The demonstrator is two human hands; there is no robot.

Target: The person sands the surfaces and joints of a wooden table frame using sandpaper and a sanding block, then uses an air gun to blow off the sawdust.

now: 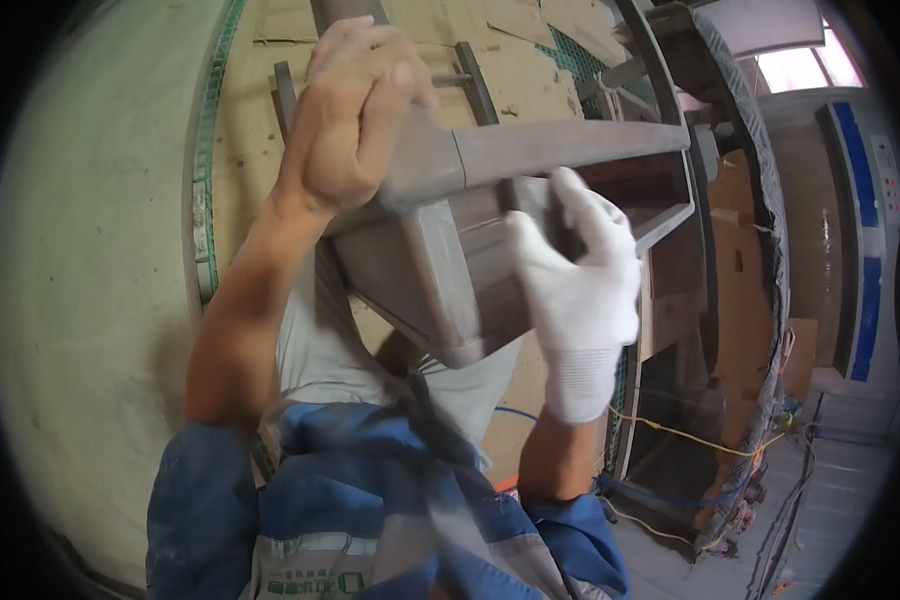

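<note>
A brown wooden chair frame (570,148) lies tilted in front of my body, with a long curved rail, a flat seat-like panel and a squared corner post (444,270). My bare left hand (355,110) is closed around its upper part, left of the joint in the curved rail. My right hand (575,265) wears a white knitted glove and is just below that rail. Its thumb and fingers curl about a dark grey piece (538,203); whether this is a loose pad or part of the frame is unclear. The gloved fingers hide much of it.
Cardboard sheets (510,60) lie over green mesh beyond the chair. A pale green wall (90,250) rises at the left. On the right are a padded rack edge (760,150), a yellow cord (685,437) and a grey cabinet with blue strips (863,280).
</note>
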